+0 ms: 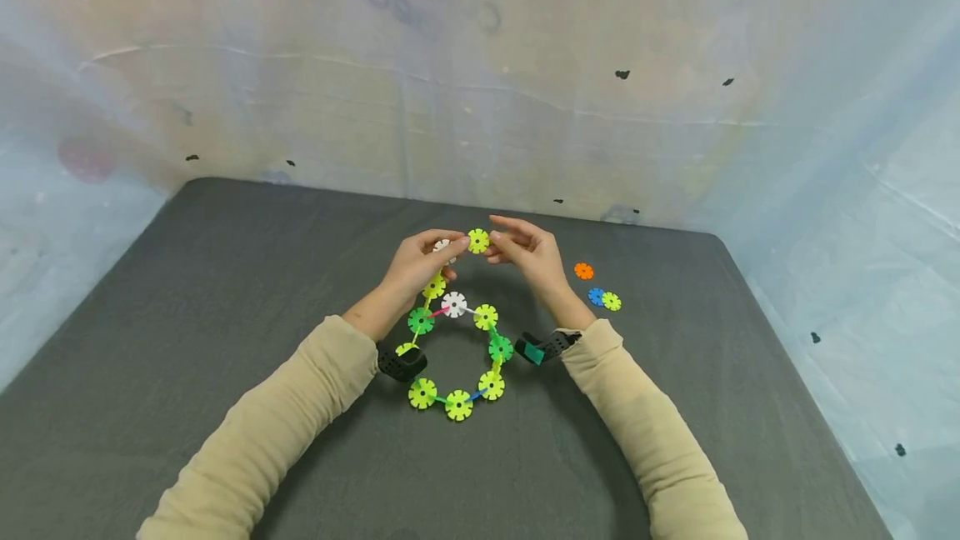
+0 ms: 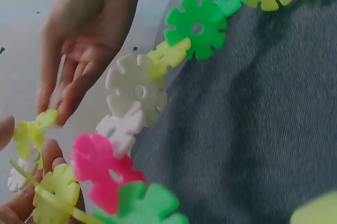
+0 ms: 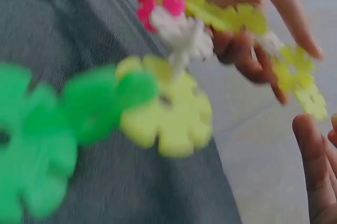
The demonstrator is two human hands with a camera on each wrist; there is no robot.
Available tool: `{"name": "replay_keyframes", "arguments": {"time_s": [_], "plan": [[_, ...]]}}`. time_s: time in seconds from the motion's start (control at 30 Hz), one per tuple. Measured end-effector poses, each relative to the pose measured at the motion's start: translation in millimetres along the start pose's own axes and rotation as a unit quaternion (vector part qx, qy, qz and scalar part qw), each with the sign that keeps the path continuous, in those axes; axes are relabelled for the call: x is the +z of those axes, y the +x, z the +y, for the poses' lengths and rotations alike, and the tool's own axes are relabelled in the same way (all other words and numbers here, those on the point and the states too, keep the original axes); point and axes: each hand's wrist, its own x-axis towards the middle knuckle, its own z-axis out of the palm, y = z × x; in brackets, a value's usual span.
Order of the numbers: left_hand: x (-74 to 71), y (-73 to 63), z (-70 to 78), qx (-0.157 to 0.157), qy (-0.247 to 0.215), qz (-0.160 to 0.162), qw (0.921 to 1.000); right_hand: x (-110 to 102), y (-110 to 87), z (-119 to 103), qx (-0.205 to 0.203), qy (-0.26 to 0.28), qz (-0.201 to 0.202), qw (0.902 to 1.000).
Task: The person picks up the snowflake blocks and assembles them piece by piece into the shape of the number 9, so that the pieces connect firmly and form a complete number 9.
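A loop of linked notched plastic discs, mostly yellow and green with white and pink ones, stands on the dark table; a green disc (image 1: 500, 348) is on its right side. From the loop a short chain with a yellow disc (image 1: 434, 285) rises to my left hand (image 1: 422, 261). My left fingers pinch the chain's upper end, by a white disc (image 1: 444, 250) and a yellow disc (image 1: 477, 241). Facing it, my right hand (image 1: 531, 252) pinches a small yellow disc (image 2: 48, 117) that meets this end, its thumb tip right at the joint.
An orange disc (image 1: 583, 271), a blue disc (image 1: 596, 297) and a loose yellow disc (image 1: 612, 302) lie on the table right of my right hand. The blue and yellow ones overlap. Pale plastic sheeting (image 1: 480, 107) hangs behind the dark table (image 1: 225, 290).
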Motion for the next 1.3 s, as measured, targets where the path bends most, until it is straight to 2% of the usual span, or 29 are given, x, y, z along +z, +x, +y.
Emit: {"name": "replay_keyframes", "arguments": {"time_s": [0.13, 0.23, 0.3, 0.4, 0.5, 0.63, 0.7, 0.83, 0.93, 1.03, 1.13, 1.3], "plan": [[-6.5, 1.2, -2.5, 0.002, 0.034, 0.002, 0.9994, -12.5, -2.4, 9.3, 0.028, -0.015, 0.029, 0.9991], [-10.6, 0.6, -5.2, -0.002, 0.041, -0.002, 0.9992, -25.5, -5.6, 18.5, 0.044, -0.043, 0.061, 0.9962], [-12.5, -0.5, -6.5, -0.006, 0.038, -0.003, 0.9993, -34.9, -8.1, 24.3, 0.053, -0.073, 0.085, 0.9923], [-13.9, -1.5, -8.8, -0.008, 0.027, -0.005, 0.9996, -48.8, -11.9, 31.8, 0.070, -0.133, 0.120, 0.9813], [-13.7, -2.4, -11.0, -0.005, 0.005, -0.003, 1.0000, -61.8, -15.9, 36.9, 0.094, -0.210, 0.146, 0.9622], [-14.0, -2.9, -14.1, 0.003, -0.006, 0.002, 1.0000, -75.8, -18.6, 40.3, 0.132, -0.314, 0.166, 0.9253], [-14.6, -3.4, -16.1, 0.007, -0.003, 0.001, 1.0000, -80.7, -20.1, 40.9, 0.157, -0.341, 0.171, 0.9107], [-17.0, -5.2, -20.5, 0.006, 0.007, -0.004, 0.9999, -87.7, -24.8, 40.5, 0.193, -0.367, 0.168, 0.8941], [-19.0, -6.4, -23.4, 0.011, 0.011, -0.008, 0.9999, -91.6, -28.1, 41.8, 0.195, -0.387, 0.163, 0.8863], [-20.9, -6.8, -25.0, 0.031, 0.019, -0.010, 0.9993, -94.0, -29.5, 44.0, 0.189, -0.407, 0.155, 0.8802], [-21.8, -5.7, -25.0, 0.048, 0.035, -0.013, 0.9981, -95.5, -28.7, 46.3, 0.188, -0.414, 0.150, 0.8782], [-19.9, -3.3, -24.5, 0.055, 0.052, -0.023, 0.9968, -95.8, -28.0, 48.3, 0.190, -0.415, 0.144, 0.8779]]}}
